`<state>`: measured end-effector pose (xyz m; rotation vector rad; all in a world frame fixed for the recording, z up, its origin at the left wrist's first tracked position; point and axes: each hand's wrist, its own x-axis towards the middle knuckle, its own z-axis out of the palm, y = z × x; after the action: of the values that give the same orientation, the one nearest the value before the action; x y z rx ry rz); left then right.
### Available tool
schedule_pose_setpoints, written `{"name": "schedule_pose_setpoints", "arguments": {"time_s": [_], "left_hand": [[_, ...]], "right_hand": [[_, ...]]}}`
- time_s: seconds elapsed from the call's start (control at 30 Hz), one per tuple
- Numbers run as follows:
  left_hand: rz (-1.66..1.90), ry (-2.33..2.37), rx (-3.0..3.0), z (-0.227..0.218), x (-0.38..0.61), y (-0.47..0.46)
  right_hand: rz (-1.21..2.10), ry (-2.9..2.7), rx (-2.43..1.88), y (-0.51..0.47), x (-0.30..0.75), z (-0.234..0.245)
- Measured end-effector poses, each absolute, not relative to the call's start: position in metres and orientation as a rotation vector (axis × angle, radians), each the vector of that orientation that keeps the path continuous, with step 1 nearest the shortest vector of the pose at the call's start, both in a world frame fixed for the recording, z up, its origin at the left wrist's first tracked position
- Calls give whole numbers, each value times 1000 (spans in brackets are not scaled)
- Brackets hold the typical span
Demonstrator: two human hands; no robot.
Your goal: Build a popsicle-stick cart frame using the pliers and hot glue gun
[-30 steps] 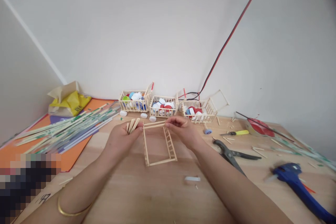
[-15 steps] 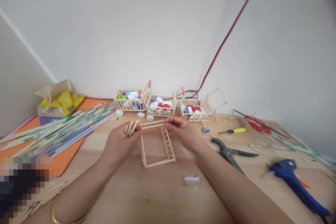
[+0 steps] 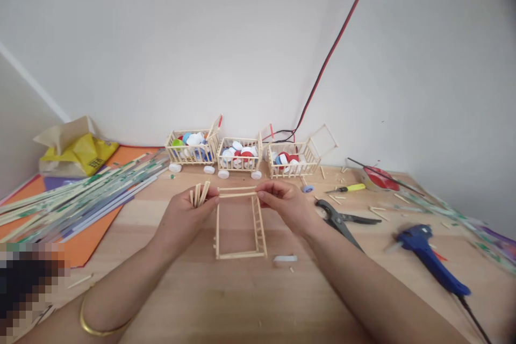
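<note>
A small open frame of thin wooden sticks (image 3: pixel 237 223) stands on the wooden table (image 3: pixel 226 301) in front of me, with a ladder-like side on its right. My left hand (image 3: pixel 187 215) is closed on a small bundle of short sticks (image 3: pixel 198 194) and touches the left end of the frame's top rail. My right hand (image 3: pixel 284 201) pinches the right end of that top rail (image 3: pixel 237 192).
Three stick carts filled with bottle caps (image 3: pixel 239 153) line the back wall. Long wrapped sticks (image 3: pixel 80 193) lie on orange paper at left. Scissors (image 3: pixel 342 220), a blue glue gun (image 3: pixel 429 258), a yellow-handled tool (image 3: pixel 349 188) and a red tape roll (image 3: pixel 377 178) lie at right. A white scrap (image 3: pixel 285 260) sits near the frame.
My view has shifted, so everything sits a little lower and further left. Both hands keep their hold on the frame's top rail; the frame looks more upright.
</note>
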<state>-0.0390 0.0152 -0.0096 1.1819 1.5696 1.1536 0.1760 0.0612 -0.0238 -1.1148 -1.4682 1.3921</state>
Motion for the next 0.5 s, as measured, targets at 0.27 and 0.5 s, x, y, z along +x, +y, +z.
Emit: {"name": "schedule_pose_setpoints", "arguments": {"time_s": [0.27, 0.5], "left_hand": [[1194, 1467, 1211, -17, -38, 16], [1193, 1465, 1205, -22, -37, 18]], "right_hand": [[1293, -1453, -1050, 55, 178, -39], [1142, -1497, -1043, 56, 175, -50]]}}
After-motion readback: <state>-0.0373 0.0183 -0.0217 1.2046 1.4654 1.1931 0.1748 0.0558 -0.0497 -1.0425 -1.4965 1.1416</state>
